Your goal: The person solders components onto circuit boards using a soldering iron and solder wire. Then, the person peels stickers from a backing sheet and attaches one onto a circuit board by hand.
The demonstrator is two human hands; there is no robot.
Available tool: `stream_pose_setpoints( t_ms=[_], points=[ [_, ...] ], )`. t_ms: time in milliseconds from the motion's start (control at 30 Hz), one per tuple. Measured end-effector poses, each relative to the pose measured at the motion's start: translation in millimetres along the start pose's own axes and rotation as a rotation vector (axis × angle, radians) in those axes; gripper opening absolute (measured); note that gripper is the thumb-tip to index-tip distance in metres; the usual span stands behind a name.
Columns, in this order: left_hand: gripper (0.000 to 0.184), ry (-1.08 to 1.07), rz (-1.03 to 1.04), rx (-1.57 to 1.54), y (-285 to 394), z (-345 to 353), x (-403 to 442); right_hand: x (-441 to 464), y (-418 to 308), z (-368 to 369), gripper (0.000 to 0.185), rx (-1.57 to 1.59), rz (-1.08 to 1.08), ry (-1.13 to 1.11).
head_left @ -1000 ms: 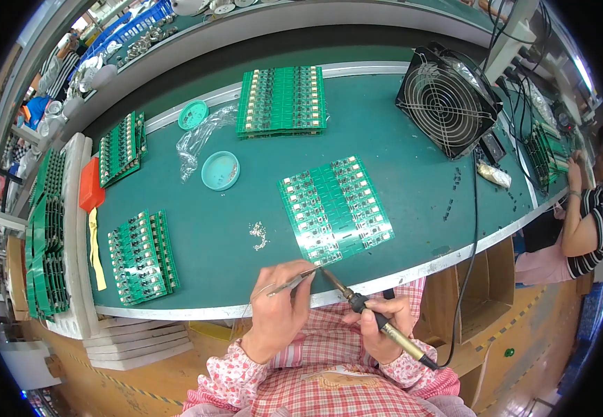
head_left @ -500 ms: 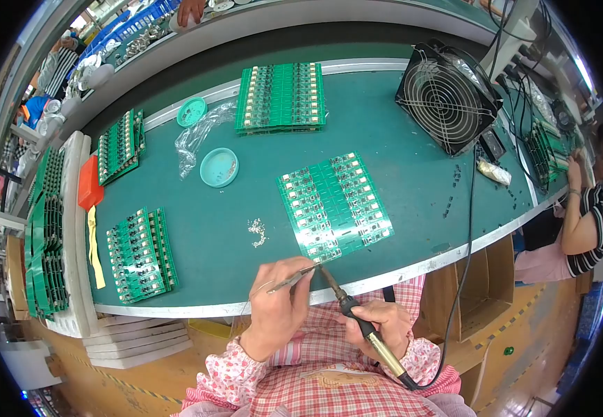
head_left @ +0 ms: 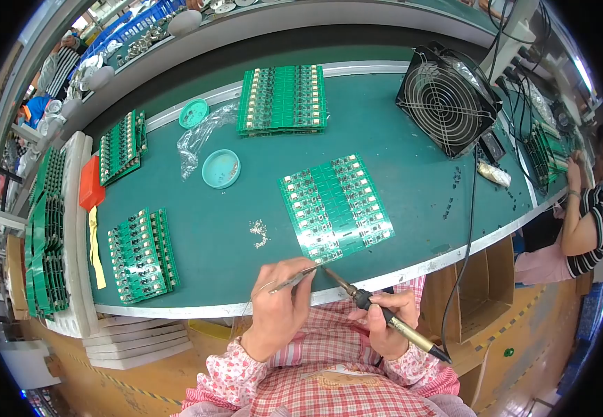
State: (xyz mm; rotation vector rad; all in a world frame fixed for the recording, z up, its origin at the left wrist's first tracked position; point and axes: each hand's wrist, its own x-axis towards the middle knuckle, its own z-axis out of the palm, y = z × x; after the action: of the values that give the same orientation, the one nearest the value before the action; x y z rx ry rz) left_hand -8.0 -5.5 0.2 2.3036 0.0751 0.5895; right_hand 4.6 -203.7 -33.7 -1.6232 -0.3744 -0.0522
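Observation:
A green circuit board panel (head_left: 336, 206) with rows of small parts lies on the green table mat in front of me. My left hand (head_left: 278, 306) is closed around metal tweezers (head_left: 292, 280), whose tips reach the panel's near edge. In my right hand (head_left: 389, 326) is a soldering iron (head_left: 412, 336), gripped behind its dark collar. The iron's tip points up and left, close to the tweezer tips; whether they touch I cannot tell. Small pale parts (head_left: 260, 234) are scattered on the mat left of the panel.
Stacked panels stand at the back (head_left: 282, 101) and left (head_left: 138, 257). A round dish (head_left: 221, 169) and clear plastic film (head_left: 194, 142) lie near the middle. At back right is a black fan (head_left: 446, 101). The iron's cable (head_left: 465, 257) crosses the table's front edge. Another person (head_left: 579, 222) sits at right.
My right hand has swung the iron's handle up and to the right, and its tip has drawn slightly away from the panel edge. The left hand has hardly moved.

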Motion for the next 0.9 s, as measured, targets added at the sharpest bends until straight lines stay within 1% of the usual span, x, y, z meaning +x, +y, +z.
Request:
stream_pose_setpoints(
  t_ms=[33,133,233,300,400,500,667,800,833,900],
  points=[
    [0.021,-0.002,0.001,-0.001,0,0,0,1,-2,1,0.019,0.084,0.06,-0.013],
    [0.021,-0.005,0.006,-0.004,-1,-1,0,1,-1,3,0.027,0.209,0.118,-0.028],
    [0.023,0.003,0.02,-0.009,-1,0,1,-1,0,6,0.024,0.358,0.132,0.022],
    [0.028,0.02,0.038,-0.015,-2,1,1,-9,4,8,0.025,0.346,0.131,0.02],
    [0.028,0.017,0.032,-0.018,-3,1,0,-16,11,9,0.026,0.335,0.109,0.018],
    [0.02,-0.007,0.008,0.0,0,-1,0,-16,11,9,0.027,0.32,0.057,0.05],
    [0.019,0.0,0.008,-0.003,-1,0,0,-11,8,-6,0.026,0.292,-0.031,0.074],
    [0.02,-0.005,0.007,-0.005,-1,0,0,-4,5,-13,0.026,0.177,-0.048,0.11],
    [0.02,-0.005,0.005,-0.007,-1,0,0,-1,1,-13,0.024,0.157,-0.05,0.121],
    [0.02,-0.007,0.003,-0.012,-1,-1,0,6,2,-18,0.019,0.011,-0.122,0.085]
  ],
)
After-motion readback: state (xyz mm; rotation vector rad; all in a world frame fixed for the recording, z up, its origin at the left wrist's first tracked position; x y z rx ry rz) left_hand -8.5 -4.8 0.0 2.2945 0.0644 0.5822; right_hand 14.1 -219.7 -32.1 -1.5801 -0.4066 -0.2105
